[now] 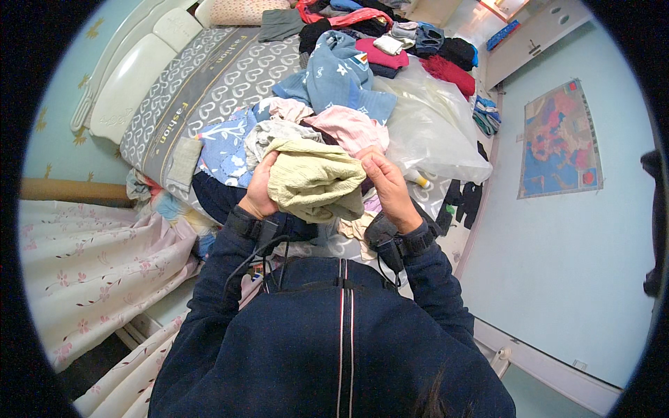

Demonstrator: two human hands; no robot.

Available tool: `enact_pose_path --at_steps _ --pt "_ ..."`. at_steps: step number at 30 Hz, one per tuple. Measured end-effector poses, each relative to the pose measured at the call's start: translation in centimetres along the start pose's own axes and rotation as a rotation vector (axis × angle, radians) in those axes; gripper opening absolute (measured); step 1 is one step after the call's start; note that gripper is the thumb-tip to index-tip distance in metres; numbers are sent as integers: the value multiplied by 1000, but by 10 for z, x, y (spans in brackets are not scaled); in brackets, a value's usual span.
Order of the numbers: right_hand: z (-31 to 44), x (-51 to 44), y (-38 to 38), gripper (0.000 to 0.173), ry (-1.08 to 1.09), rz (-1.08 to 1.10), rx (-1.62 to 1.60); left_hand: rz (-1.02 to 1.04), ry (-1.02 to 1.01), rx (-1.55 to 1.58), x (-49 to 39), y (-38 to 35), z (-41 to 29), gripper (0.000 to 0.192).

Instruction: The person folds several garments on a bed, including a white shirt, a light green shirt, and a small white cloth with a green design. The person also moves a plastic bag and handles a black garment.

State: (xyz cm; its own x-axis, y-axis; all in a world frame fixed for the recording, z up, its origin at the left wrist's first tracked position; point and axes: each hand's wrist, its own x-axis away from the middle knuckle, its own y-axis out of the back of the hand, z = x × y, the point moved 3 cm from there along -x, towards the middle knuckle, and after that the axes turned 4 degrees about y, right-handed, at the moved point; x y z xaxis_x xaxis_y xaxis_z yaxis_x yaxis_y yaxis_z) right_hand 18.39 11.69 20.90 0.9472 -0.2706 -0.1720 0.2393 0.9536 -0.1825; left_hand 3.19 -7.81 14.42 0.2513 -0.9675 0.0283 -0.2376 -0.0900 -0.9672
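Between my two hands is a bunched, pale yellow-green piece of crinkled cloth (308, 175), loosely folded. My left hand (261, 188) grips its left side, with the palm against the cloth and part of the fingers hidden behind it. At its right edge, my right hand (385, 180) pinches the fabric between thumb and fingers. Just beyond the cloth lie a pink garment (351, 127), a grey-white garment (282, 129) and a blue patterned cloth (227, 143). Dark navy fabric (211, 196) lies near my left wrist.
A grey heart-patterned bedspread (225, 73) covers the bed beneath heaped clothes. Farther off lies a blue garment (334, 73), with a clear plastic bag (434, 125) to its right. A small folded cloth (184, 163) lies left. Floral curtains (104, 261) hang at left; a white headboard (130, 78) stands beyond.
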Motion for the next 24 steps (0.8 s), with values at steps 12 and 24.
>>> enact_pose_path --at_steps 12,24 --pt "-7 2 2 31 3 -40 121 111 54 -16 21 -18 -2 89" --pt "-15 8 -43 33 67 264 292 220 -70 80 3 -52 17 90"
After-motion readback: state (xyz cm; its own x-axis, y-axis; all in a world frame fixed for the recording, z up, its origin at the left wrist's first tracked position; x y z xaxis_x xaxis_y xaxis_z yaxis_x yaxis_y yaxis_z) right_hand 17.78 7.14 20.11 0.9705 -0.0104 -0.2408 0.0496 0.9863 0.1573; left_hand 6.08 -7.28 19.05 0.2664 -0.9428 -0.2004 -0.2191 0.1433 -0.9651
